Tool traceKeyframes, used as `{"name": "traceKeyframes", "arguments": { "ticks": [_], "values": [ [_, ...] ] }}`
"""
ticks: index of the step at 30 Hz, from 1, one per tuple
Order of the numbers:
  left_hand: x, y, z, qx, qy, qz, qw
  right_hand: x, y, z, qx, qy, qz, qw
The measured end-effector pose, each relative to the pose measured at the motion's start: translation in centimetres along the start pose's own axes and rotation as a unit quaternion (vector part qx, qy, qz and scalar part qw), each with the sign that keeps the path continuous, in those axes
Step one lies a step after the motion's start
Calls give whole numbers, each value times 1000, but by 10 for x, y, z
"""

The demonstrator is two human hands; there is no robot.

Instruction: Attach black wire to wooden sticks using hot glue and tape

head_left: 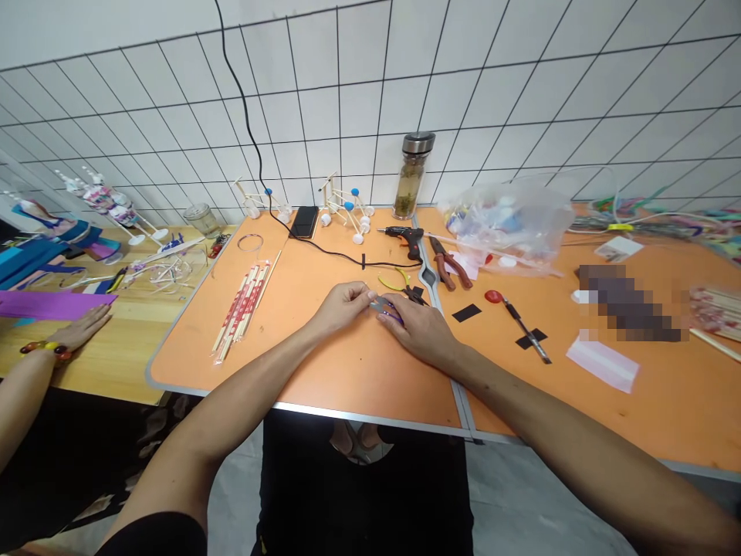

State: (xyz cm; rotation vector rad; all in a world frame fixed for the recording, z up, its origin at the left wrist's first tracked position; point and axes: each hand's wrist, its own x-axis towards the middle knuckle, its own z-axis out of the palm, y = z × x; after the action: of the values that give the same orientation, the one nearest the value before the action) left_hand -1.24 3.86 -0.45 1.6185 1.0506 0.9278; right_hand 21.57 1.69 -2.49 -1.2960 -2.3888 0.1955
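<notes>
Close together over the middle of the orange table, my two hands meet at one small spot. My left hand (346,304) is closed, its thumb and forefinger pinching a small pale grey piece (377,303). The fingers of my right hand (421,326) are wrapped around a small tool with a purple-blue handle (393,310); its kind is mostly hidden by the hand. Just behind the right fingers lie yellow-handled pliers (396,279). A pair of red-handled pliers (450,265) rests farther back, beside a black glue gun (407,238).
Bundled chopsticks (243,309) lie left on the orange table (324,378). Behind stand stick models (347,207), a phone (304,222) and a glass tea bottle (414,176). A plastic bag (515,224) and a pen (526,330) are right. A co-worker's hand (81,328) rests at left.
</notes>
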Motion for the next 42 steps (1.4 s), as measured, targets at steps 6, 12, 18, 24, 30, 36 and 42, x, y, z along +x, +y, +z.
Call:
{"name": "traceKeyframes", "arguments": {
  "ticks": [6,12,18,24,30,36,42],
  "values": [
    [-1,-1,8,21,42,10,999,-1,-2,0,5,-5,11,1000],
    [-2,-2,9,30,58,-1,998,1,-6,-3,10,-25,23,999],
    [-1,-9,5,30,72,6,997,3,-8,-7,-2,-45,39,998],
    [-3,-9,-2,135,84,49,986,2,-9,-7,-8,-78,25,997],
    [0,-8,-14,149,122,29,981,0,-13,-4,-45,-98,2,994],
    [2,-15,-14,159,111,23,981,1,-18,-9,-71,-93,-54,992],
    [0,-19,-10,176,74,15,981,3,-12,-8,-79,-56,-73,993]
  ]
}}
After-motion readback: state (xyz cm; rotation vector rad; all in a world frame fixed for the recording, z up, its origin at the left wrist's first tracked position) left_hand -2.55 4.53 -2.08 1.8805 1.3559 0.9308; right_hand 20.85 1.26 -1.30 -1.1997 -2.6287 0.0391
